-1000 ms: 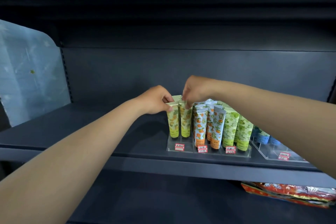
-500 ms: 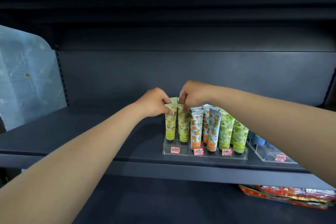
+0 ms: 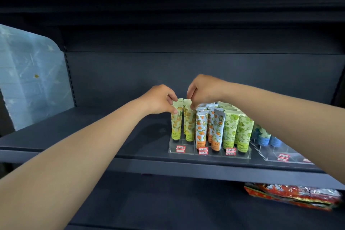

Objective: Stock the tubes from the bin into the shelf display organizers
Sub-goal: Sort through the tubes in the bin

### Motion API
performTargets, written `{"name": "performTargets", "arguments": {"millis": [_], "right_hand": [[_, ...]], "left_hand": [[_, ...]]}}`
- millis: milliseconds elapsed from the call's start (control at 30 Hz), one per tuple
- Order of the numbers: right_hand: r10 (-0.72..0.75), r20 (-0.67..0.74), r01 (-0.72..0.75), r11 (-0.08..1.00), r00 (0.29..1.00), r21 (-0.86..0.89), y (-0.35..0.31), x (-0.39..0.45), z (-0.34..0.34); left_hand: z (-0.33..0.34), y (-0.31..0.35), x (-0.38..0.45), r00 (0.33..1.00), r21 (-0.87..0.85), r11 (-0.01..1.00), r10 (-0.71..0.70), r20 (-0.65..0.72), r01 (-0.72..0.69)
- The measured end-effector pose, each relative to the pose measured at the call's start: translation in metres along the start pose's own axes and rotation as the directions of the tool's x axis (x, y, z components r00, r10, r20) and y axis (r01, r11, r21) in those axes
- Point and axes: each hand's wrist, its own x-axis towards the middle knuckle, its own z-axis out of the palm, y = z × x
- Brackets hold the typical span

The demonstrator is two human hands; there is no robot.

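tubes: two yellow ones (image 3: pixel 177 121) stand under the hands in the clear organizer (image 3: pixel 209 152). seat each down straight, caps to the floor of its slot. left hand (image 3: pixel 160 100) pinches the left tube's crimp; right hand (image 3: pixel 202 89) pinches its neighbour's (image 3: pixel 189 125).

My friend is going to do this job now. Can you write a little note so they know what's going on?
Left hand pinches the top of the leftmost yellow tube. Right hand pinches the yellow tube beside it.
Both tubes stand cap-down in the left column of the clear organizer.
Done: orange tubes and green tubes fill the other columns.
Left: let go; the bin is not in view.
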Motion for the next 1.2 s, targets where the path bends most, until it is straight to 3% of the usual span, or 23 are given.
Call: {"name": "performTargets", "arguments": {"millis": [267, 433, 800, 933, 1033, 1200], "right_hand": [[-0.127, -0.243, 0.129, 0.992, 0.962, -0.009, -0.002, -0.067, 0.01], [-0.129, -0.303, 0.168, 0.98, 0.944, 0.106, 0.007, -0.123, 0.057], [0.064, -0.1, -0.036, 0.966, 0.993, 0.257, 0.051, -0.209, 0.226], [0.114, 0.037, -0.12, 0.962, 0.993, 0.244, 0.066, -0.232, 0.289], [0.136, 0.13, -0.163, 0.96, 0.982, 0.228, 0.075, -0.249, 0.328], [0.131, 0.283, -0.194, 0.958, 0.95, 0.21, 0.086, -0.272, 0.377]], "left_hand": [[-0.006, 0.018, -0.052, 0.983, 0.205, 0.972, 0.143, -0.111, -0.118], [0.023, 0.017, -0.097, 0.979, 0.25, 0.952, 0.195, -0.064, -0.174], [0.163, -0.014, -0.178, 0.971, 0.222, 0.959, 0.133, 0.197, -0.176], [0.216, -0.033, -0.2, 0.953, 0.183, 0.978, 0.044, 0.3, -0.103], [0.26, -0.046, -0.216, 0.889, 0.146, 0.988, -0.025, 0.456, -0.048], [0.334, -0.068, -0.241, 0.705, 0.174, 0.984, -0.155, 0.693, 0.045]]}}
